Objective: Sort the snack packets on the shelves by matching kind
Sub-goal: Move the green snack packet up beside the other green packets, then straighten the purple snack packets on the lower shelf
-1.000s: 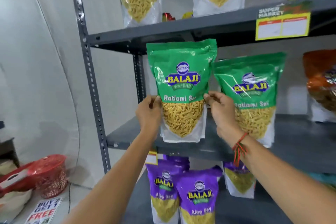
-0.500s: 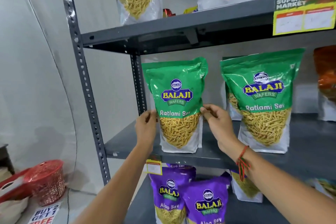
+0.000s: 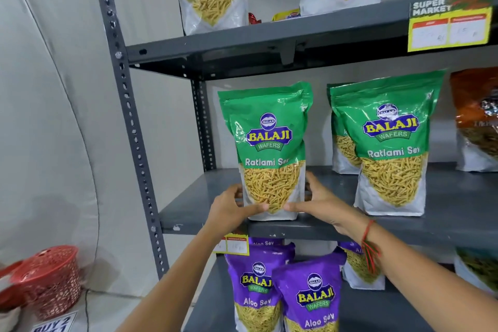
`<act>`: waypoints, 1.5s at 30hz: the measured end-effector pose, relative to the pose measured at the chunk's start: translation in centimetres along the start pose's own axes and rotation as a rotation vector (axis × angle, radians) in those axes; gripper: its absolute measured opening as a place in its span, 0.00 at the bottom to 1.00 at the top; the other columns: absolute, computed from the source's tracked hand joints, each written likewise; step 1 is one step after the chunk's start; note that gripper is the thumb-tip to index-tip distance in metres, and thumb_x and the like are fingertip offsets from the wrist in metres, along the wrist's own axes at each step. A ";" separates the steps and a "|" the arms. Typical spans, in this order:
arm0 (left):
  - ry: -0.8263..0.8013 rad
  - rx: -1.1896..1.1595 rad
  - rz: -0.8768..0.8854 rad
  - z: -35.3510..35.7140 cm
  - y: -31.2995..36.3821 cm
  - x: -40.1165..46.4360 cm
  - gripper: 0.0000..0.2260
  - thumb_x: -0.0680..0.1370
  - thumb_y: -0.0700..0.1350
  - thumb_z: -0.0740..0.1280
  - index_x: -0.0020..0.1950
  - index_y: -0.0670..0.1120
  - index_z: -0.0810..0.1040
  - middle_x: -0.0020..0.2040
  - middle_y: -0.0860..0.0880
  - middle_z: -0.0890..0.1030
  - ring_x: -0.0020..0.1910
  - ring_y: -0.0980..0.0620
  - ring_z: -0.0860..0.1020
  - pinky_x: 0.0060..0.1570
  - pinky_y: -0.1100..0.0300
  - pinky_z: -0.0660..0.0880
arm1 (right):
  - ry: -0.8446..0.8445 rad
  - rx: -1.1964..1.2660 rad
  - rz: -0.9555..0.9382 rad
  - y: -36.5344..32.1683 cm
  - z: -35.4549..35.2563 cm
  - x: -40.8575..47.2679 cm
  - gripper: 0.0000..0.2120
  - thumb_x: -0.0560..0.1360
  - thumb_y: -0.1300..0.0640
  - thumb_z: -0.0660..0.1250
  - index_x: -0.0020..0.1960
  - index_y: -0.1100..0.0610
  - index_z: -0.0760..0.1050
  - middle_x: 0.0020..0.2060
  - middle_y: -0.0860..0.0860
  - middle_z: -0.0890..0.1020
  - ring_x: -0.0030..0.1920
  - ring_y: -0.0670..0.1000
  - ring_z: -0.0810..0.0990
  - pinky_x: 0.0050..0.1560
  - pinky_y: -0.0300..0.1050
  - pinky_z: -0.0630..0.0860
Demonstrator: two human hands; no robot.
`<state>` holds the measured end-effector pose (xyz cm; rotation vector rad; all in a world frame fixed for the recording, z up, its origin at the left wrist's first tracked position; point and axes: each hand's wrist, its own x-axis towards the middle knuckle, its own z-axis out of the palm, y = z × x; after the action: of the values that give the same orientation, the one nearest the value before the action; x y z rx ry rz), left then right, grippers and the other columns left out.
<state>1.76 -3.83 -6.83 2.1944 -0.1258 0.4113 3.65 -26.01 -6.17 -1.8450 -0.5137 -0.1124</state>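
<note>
Standing upright near the front edge of the middle shelf (image 3: 194,207), at the left end, just beside the rack post (image 3: 126,105): a green Ratlami Sev packet (image 3: 269,148). Cupped around its lower part from both sides, left hand (image 3: 231,207) at 9 o'clock of the packet's base, right hand (image 3: 318,202) at 3 o'clock, thumbs laid across the lower front and nearly meeting, fingers spread along the sides; both hands touching the packet, but a firm clamp or only a light steadying touch, cannot tell. At 3 o'clock from it on the same shelf, apart from it, a second green Ratlami Sev packet (image 3: 390,148) upright, with a third green packet (image 3: 342,143) partly hidden behind that one, and an orange packet (image 3: 477,116) further right at the frame edge. At 12 o'clock, on the upper shelf (image 3: 269,43), two more packets of the same yellow sev, tops cut off. At 6 o'clock, on the lower shelf, purple Aloo Sev packets (image 3: 310,296). At 8 o'clock, down by the floor, a red basket (image 3: 45,277).
</note>
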 end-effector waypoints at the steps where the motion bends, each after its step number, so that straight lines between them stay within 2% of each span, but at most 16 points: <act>1: 0.009 0.002 0.001 -0.1 -0.2 0.0 0.29 0.62 0.61 0.78 0.57 0.52 0.74 0.54 0.53 0.82 0.51 0.54 0.80 0.53 0.57 0.77 | -0.001 -0.004 0.003 0.1 0.2 0.2 0.39 0.63 0.56 0.78 0.65 0.40 0.59 0.59 0.38 0.73 0.62 0.43 0.71 0.55 0.36 0.67; 6: 0.047 -0.006 -0.026 -1.2 -1.8 0.6 0.22 0.60 0.64 0.77 0.48 0.59 0.75 0.51 0.55 0.83 0.50 0.54 0.81 0.56 0.50 0.78 | 0.003 -0.048 0.012 0.4 1.8 2.0 0.40 0.62 0.54 0.78 0.65 0.40 0.59 0.64 0.44 0.73 0.65 0.46 0.71 0.65 0.44 0.69; 9: 0.063 -0.012 -0.066 -2.3 -2.4 1.1 0.27 0.52 0.72 0.73 0.44 0.61 0.77 0.48 0.58 0.84 0.50 0.56 0.81 0.58 0.49 0.77 | -0.004 -0.037 0.027 0.1 2.9 3.1 0.39 0.62 0.56 0.78 0.65 0.42 0.61 0.61 0.45 0.75 0.63 0.47 0.72 0.63 0.43 0.69; 12: 0.066 -0.008 -0.095 -3.1 -3.0 1.3 0.33 0.48 0.76 0.71 0.47 0.60 0.77 0.49 0.59 0.84 0.51 0.55 0.80 0.60 0.48 0.75 | -0.001 -0.043 0.031 0.3 4.1 4.2 0.41 0.58 0.53 0.79 0.66 0.44 0.62 0.62 0.47 0.76 0.62 0.48 0.74 0.64 0.48 0.72; 14: 0.060 0.004 -0.104 -3.4 -3.1 1.3 0.32 0.49 0.75 0.71 0.47 0.60 0.76 0.50 0.58 0.83 0.52 0.55 0.80 0.60 0.47 0.75 | -0.005 -0.027 0.033 0.4 4.5 4.7 0.43 0.56 0.52 0.79 0.65 0.43 0.62 0.63 0.47 0.76 0.62 0.48 0.74 0.65 0.51 0.72; 17: 0.059 0.017 -0.108 -3.5 -3.0 1.2 0.35 0.48 0.77 0.69 0.49 0.61 0.75 0.51 0.58 0.83 0.52 0.54 0.80 0.60 0.47 0.75 | -0.025 0.010 0.030 0.2 4.7 4.7 0.40 0.59 0.58 0.79 0.63 0.43 0.62 0.63 0.46 0.76 0.63 0.48 0.73 0.65 0.48 0.71; 20: 0.065 0.023 -0.120 -3.2 -3.1 1.1 0.42 0.48 0.77 0.69 0.57 0.59 0.73 0.54 0.56 0.82 0.54 0.52 0.80 0.60 0.46 0.75 | -0.035 0.002 0.029 0.3 4.6 4.3 0.41 0.62 0.58 0.78 0.68 0.46 0.59 0.64 0.47 0.74 0.64 0.48 0.72 0.63 0.45 0.70; 22: 0.148 0.021 -0.117 -3.0 -2.9 0.2 0.46 0.52 0.75 0.71 0.65 0.54 0.71 0.56 0.53 0.81 0.55 0.50 0.80 0.58 0.45 0.76 | -0.006 -0.005 0.031 0.3 4.6 3.8 0.43 0.63 0.55 0.77 0.71 0.49 0.55 0.65 0.47 0.73 0.63 0.49 0.72 0.62 0.45 0.71; 25: 0.381 -0.118 -0.053 -2.0 -2.2 -2.2 0.34 0.62 0.64 0.75 0.64 0.50 0.74 0.53 0.53 0.82 0.50 0.53 0.81 0.54 0.49 0.79 | 0.184 0.032 -0.011 0.1 4.5 2.1 0.39 0.67 0.51 0.74 0.71 0.49 0.56 0.65 0.48 0.71 0.64 0.50 0.72 0.64 0.50 0.72; 27: 0.491 -0.238 0.016 -0.8 -2.1 -4.3 0.23 0.67 0.58 0.76 0.58 0.51 0.78 0.48 0.55 0.82 0.45 0.56 0.81 0.50 0.53 0.80 | 0.331 0.050 -0.100 -0.4 4.2 0.2 0.31 0.70 0.51 0.71 0.69 0.50 0.63 0.61 0.48 0.74 0.59 0.48 0.76 0.59 0.44 0.74; 29: 0.526 -0.283 0.057 1.2 -2.6 -6.3 0.18 0.69 0.56 0.75 0.55 0.52 0.79 0.45 0.55 0.83 0.43 0.58 0.81 0.47 0.57 0.79 | 0.423 0.035 -0.202 -0.9 3.9 -2.5 0.22 0.72 0.52 0.69 0.65 0.50 0.70 0.55 0.47 0.79 0.53 0.44 0.79 0.52 0.35 0.74; 31: 0.509 -0.311 0.048 3.7 -3.7 -8.4 0.14 0.70 0.55 0.74 0.53 0.52 0.80 0.43 0.54 0.83 0.41 0.60 0.81 0.44 0.60 0.78 | 0.455 0.033 -0.259 -0.6 3.7 -5.1 0.16 0.73 0.53 0.68 0.60 0.52 0.74 0.48 0.49 0.81 0.47 0.42 0.80 0.45 0.30 0.74; 34: 0.426 -0.281 -0.023 8.1 -6.0 -11.2 0.13 0.70 0.57 0.73 0.52 0.55 0.80 0.42 0.55 0.84 0.39 0.62 0.80 0.42 0.63 0.77 | 0.475 0.018 -0.242 1.8 3.8 -8.7 0.09 0.74 0.54 0.68 0.54 0.54 0.78 0.41 0.49 0.82 0.42 0.44 0.81 0.42 0.34 0.75; 39: 0.147 -0.172 -0.195 14.5 -10.8 -15.5 0.18 0.69 0.60 0.72 0.54 0.53 0.80 0.44 0.54 0.85 0.41 0.62 0.81 0.44 0.57 0.78 | 0.521 -0.133 -0.101 9.5 3.1 -13.4 0.05 0.74 0.55 0.68 0.46 0.55 0.80 0.36 0.47 0.82 0.37 0.41 0.79 0.37 0.33 0.74; 42: -0.047 -0.065 -0.353 17.7 -14.0 -16.8 0.24 0.67 0.63 0.71 0.59 0.54 0.75 0.46 0.51 0.86 0.44 0.52 0.82 0.42 0.54 0.78 | 0.434 -0.201 0.117 16.2 2.1 -14.6 0.07 0.72 0.53 0.70 0.50 0.52 0.79 0.37 0.47 0.83 0.36 0.41 0.79 0.39 0.36 0.76; 45: -0.168 -0.010 -0.425 20.0 -15.7 -17.0 0.24 0.68 0.56 0.74 0.60 0.50 0.73 0.47 0.51 0.84 0.42 0.51 0.80 0.40 0.56 0.75 | 0.219 -0.293 0.419 23.3 1.9 -14.6 0.21 0.68 0.55 0.73 0.60 0.52 0.73 0.49 0.52 0.83 0.38 0.45 0.79 0.45 0.40 0.76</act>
<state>-5.58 -10.92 -35.59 2.1692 0.2439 -0.0119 -0.48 -34.20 -32.11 -2.1559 0.0516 -0.1082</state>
